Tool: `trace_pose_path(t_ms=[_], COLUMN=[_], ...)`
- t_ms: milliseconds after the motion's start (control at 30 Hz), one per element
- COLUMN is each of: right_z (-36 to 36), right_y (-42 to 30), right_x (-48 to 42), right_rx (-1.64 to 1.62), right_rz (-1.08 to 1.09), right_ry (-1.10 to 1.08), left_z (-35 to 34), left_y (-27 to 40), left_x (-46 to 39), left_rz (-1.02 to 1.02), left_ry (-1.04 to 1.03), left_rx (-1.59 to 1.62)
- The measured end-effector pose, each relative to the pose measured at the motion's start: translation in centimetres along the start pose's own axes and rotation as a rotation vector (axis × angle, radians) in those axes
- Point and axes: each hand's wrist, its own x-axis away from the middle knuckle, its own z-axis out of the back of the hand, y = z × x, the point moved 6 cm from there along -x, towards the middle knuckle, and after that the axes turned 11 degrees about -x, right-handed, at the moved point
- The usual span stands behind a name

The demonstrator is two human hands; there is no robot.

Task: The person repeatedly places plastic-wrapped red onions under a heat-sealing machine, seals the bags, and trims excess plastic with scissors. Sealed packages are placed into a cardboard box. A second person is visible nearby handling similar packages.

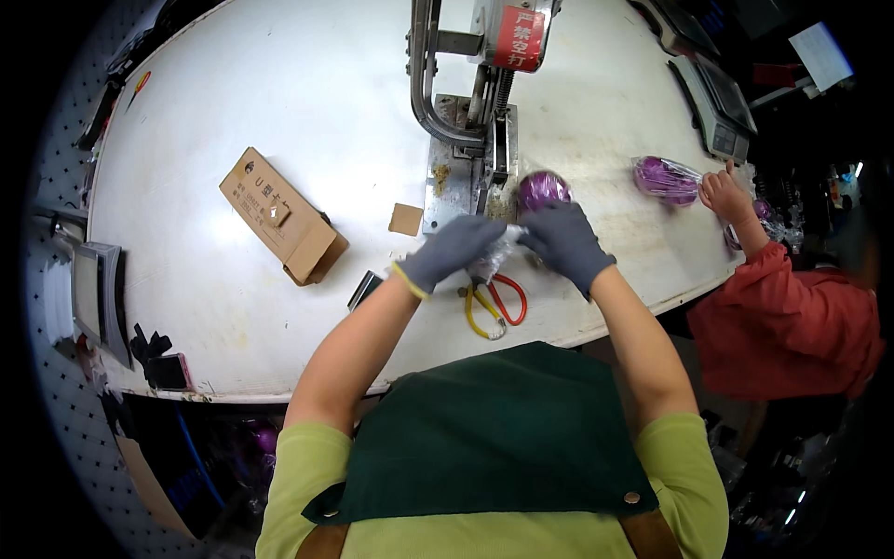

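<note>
My left hand (454, 251), in a grey glove, grips the gathered end of a clear plastic bag (494, 257). My right hand (569, 244), gloved alike, pinches the film near the same end; its fingers reach to a round purple item (543, 187) wrapped in clear film. Just beyond both hands stands a metal bag-clipping machine (461, 168) with a curved rail and a red warning label (520, 38). Below the bag lie scissors (522, 307) with one red and one yellow handle, their blades hidden by the film. Close to my left wrist is a small dark metallic piece (364, 290).
A cardboard box (272, 209) lies left of the machine, a cardboard square (405, 219) nearer it. At right, another person's hand (728, 194) touches a bagged purple item (663, 180) below a scale (723, 105). More scissors (142, 84) and a phone (167, 372) lie at left.
</note>
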Motion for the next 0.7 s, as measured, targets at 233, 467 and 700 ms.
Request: trace_pose_path(t_ms=[233, 467, 700], right_z=[2.0, 6.9, 8.0], right_y=[7.5, 14.0, 22.0], right_x=[11.8, 20.1, 25.6], right_rx=[0.266, -0.568, -1.587], right_rz=[-0.320, -0.803, -0.589], right_ry=[-0.506, 0.232, 1.212], left_z=[3.3, 2.1, 4.2], left_y=[-3.1, -3.3, -10.3], left_x=[8.8, 13.6, 18.7], left_rz=[0.364, 0.028, 0.278], left_ry=[0.325, 0.299, 0.369], left_rx=[-0.038, -1.147, -1.129])
